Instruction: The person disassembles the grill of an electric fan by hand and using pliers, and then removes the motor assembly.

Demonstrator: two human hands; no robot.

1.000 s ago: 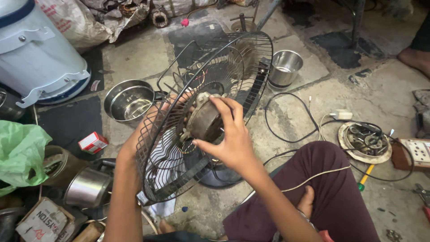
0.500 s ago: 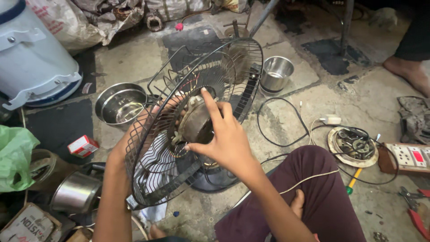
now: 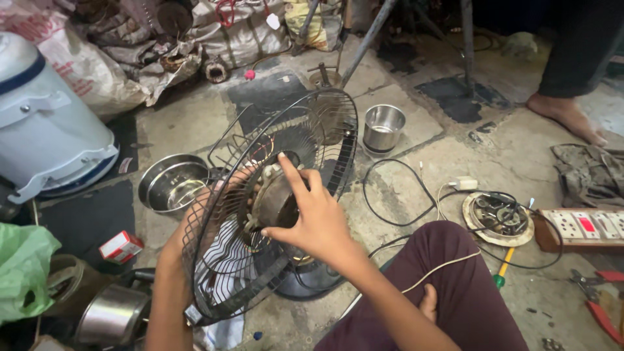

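Note:
A table fan stands tilted on the floor in front of me, with its black wire guard (image 3: 325, 140) and a bare metal motor (image 3: 273, 201) at the centre. My right hand (image 3: 312, 218) grips the motor from the front, index finger stretched up over it. My left hand (image 3: 227, 192) reaches in behind the guard and holds the rear of the motor; the wires partly hide it. The fan's dark round base (image 3: 312, 283) shows below my right forearm.
A steel bowl (image 3: 170, 185) and a steel cup (image 3: 383, 127) sit by the fan. A black cable (image 3: 396, 195) runs to a motor stator (image 3: 497, 218), a switch board (image 3: 578, 227) and a screwdriver (image 3: 502, 270). A white appliance (image 3: 45, 130) stands left. Another person's foot (image 3: 562, 114) is far right.
The view has shifted, so the fan sits lower and more central. My right hand's fingers have turned a little on the motor, index finger now pointing up. Both hands stay on the motor.

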